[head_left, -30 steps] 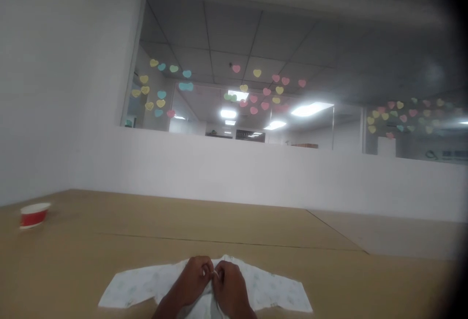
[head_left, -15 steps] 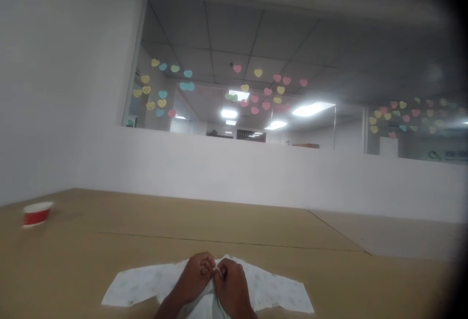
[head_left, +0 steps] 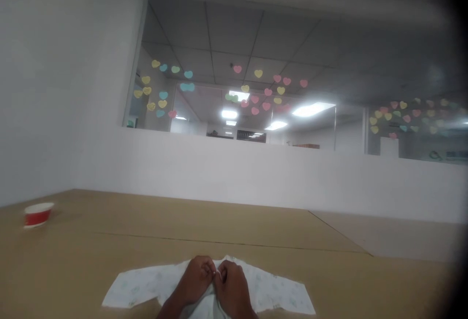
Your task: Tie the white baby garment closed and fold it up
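Observation:
A small white garment (head_left: 137,287) with a faint green print lies on the table, its two sleeves spread to either side. Over its middle, near the neckline, my left hand (head_left: 197,276) is closed with thumb and fingers pinching the fabric edge. Right beside it, my right hand (head_left: 232,285) is closed too, pinching the same part of the garment, where a thin white edge or strip shows between the fingertips. The two hands nearly touch. Both hands and wrists hide the garment's centre, and its lower part runs out of view.
The brown tabletop (head_left: 219,221) has seam lines across it. A red and white paper bowl (head_left: 38,215) stands at the far left. Behind the table rises a white wall (head_left: 219,168) with a window bearing heart-shaped stickers (head_left: 258,73).
My left hand's fingers have curled in slightly and come down a little toward the right fingertips. The garment lies almost as before.

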The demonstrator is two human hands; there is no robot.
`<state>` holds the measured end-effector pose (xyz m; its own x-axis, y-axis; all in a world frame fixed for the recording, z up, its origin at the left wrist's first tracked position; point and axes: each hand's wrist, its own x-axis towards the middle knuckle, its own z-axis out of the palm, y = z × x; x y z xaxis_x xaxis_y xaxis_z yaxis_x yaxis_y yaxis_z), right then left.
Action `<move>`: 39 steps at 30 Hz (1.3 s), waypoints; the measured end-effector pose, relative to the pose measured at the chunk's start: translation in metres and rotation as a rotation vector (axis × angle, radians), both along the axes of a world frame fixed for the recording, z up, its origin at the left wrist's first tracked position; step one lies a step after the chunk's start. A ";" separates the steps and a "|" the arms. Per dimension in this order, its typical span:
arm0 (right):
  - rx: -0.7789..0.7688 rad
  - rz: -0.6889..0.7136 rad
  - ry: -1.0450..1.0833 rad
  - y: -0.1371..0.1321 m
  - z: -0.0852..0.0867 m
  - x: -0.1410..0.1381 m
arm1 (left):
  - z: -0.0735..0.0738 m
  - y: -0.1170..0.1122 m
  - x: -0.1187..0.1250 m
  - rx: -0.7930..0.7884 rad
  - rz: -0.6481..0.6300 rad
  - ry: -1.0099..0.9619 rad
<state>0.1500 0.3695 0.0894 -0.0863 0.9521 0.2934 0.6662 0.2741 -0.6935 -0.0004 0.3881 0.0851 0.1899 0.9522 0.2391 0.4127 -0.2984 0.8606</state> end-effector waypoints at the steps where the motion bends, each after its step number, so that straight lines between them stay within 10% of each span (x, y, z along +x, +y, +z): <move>1: -0.003 0.008 0.002 0.000 -0.001 0.000 | 0.000 0.000 0.000 -0.004 0.003 0.002; 13: -0.076 0.232 0.427 0.016 -0.006 0.005 | -0.004 0.004 0.002 -0.098 0.042 -0.162; 39: -0.055 0.285 0.329 0.020 -0.001 0.019 | 0.002 0.003 -0.003 -0.096 -0.120 -0.203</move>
<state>0.1691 0.3894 0.0880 -0.2584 0.9187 0.2987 0.3108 0.3719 -0.8747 -0.0030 0.3911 0.0871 0.2601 0.9460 0.1936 0.1951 -0.2478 0.9489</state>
